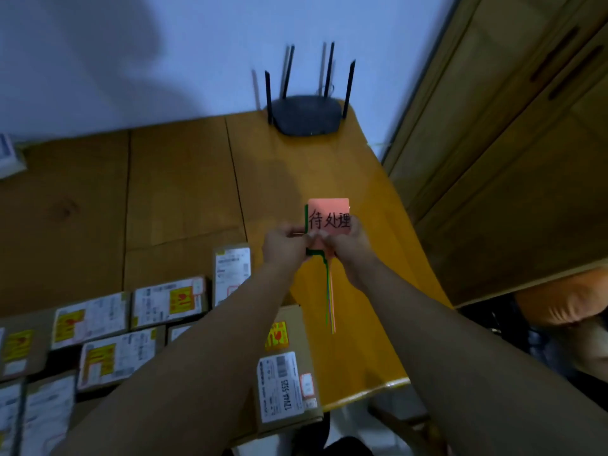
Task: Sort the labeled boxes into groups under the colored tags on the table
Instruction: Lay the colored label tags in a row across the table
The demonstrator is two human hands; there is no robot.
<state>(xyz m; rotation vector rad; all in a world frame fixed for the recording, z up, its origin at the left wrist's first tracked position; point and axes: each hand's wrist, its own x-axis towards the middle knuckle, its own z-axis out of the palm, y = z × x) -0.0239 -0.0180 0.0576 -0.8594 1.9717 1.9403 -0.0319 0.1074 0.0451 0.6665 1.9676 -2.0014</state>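
Both hands hold a small stack of coloured tags above the right part of the wooden table. The top tag is pink with black handwritten characters; a green tag edge shows behind it. Thin green and orange strips hang down from the stack. My left hand pinches the stack's lower left edge. My right hand grips its lower right corner. Several cardboard boxes with white shipping labels and yellow stickers lie at the table's near left, such as one and another under my arms.
A black router with four antennas stands at the table's far edge by the white wall. Wooden cabinet doors rise on the right. A white object sits at the far left. The table's right edge runs diagonally.
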